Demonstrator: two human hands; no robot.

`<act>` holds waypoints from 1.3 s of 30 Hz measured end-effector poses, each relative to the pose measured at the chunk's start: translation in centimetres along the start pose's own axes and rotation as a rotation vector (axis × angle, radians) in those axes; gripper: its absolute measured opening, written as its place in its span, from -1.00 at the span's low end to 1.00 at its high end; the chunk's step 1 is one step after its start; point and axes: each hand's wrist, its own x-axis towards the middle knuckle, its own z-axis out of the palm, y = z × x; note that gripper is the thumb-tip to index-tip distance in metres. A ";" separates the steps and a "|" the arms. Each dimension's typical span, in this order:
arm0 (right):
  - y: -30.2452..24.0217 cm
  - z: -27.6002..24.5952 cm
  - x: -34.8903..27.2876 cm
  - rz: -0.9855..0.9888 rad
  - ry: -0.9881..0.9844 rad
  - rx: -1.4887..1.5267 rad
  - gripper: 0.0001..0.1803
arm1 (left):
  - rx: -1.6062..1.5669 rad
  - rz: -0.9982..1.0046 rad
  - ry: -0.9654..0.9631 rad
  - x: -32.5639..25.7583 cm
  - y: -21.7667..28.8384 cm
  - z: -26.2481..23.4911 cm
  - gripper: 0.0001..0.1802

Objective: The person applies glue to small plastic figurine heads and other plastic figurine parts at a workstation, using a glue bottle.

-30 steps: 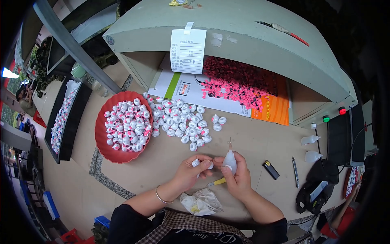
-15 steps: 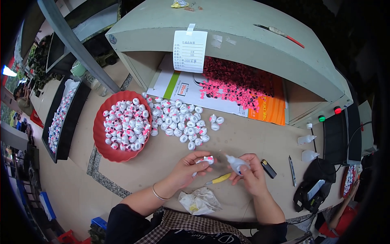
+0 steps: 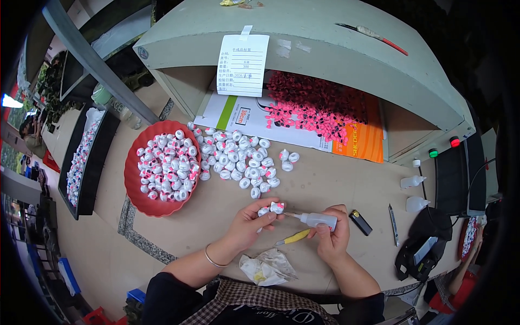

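My left hand (image 3: 247,223) pinches small white cat-head pieces with pink bows; one white piece (image 3: 277,207) sits at the fingertips and another (image 3: 264,211) shows beside it. My right hand (image 3: 333,234) is wrapped round a translucent squeeze bottle (image 3: 319,220). The bottle lies nearly level, its thin tip pointing left at the held pieces; whether it touches them I cannot tell. Below the bottle rests a knife-like tool with a yellow handle (image 3: 295,237), its end close to my right fingers. A crumpled, stained tissue (image 3: 267,267) lies nearest my body.
Left stands a red scalloped bowl (image 3: 130,181) of white pieces, with more loose white pieces (image 3: 236,157) beside it. Pink and black bits (image 3: 314,111) cover cardboard under a grey box-like hood (image 3: 346,49). Rightward are a black lighter (image 3: 361,222), a pen-like tool (image 3: 393,225) and two bottles (image 3: 416,203).
My right hand has tipped the squeeze bottle toward level, bringing its tip against or close to the white pieces. My left hand keeps its hold and has barely moved.
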 end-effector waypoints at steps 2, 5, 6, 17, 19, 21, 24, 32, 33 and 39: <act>0.1 0.1 0.1 -0.031 -0.005 -0.048 -0.81 | -0.015 0.015 -0.013 0.1 0.0 0.0 -0.61; 0.1 0.2 0.1 -0.051 -0.010 -0.089 -0.80 | -0.018 0.010 -0.012 0.0 0.0 -0.1 -0.61; 0.2 0.3 0.1 -0.050 -0.005 -0.089 -0.80 | -0.018 0.008 -0.012 0.0 0.0 -0.1 -0.61; 0.3 0.2 0.3 -0.043 -0.024 -0.137 -0.79 | -0.013 -0.004 -0.019 -0.1 0.0 -0.1 -0.63; 0.4 0.3 0.2 -0.057 0.009 -0.151 -0.81 | -0.010 -0.004 -0.020 -0.1 0.0 -0.1 -0.63; 0.2 0.4 0.2 -0.057 0.004 -0.156 -0.81 | -0.009 -0.004 -0.020 -0.1 0.0 -0.1 -0.64; 0.4 0.3 0.1 -0.062 0.008 -0.171 -0.81 | -0.016 0.000 -0.016 -0.1 0.0 0.0 -0.64; 0.3 -0.2 0.2 -0.083 -0.012 -0.279 -0.81 | -0.057 0.009 0.016 -0.1 -0.1 0.0 -0.64; 0.4 -0.2 0.1 -0.082 0.008 -0.270 -0.81 | -0.057 0.010 0.017 -0.1 -0.1 0.0 -0.64; 0.4 -0.4 -0.2 -0.086 -0.009 -0.301 -0.80 | -0.030 0.041 0.034 -0.1 -0.3 0.1 -0.64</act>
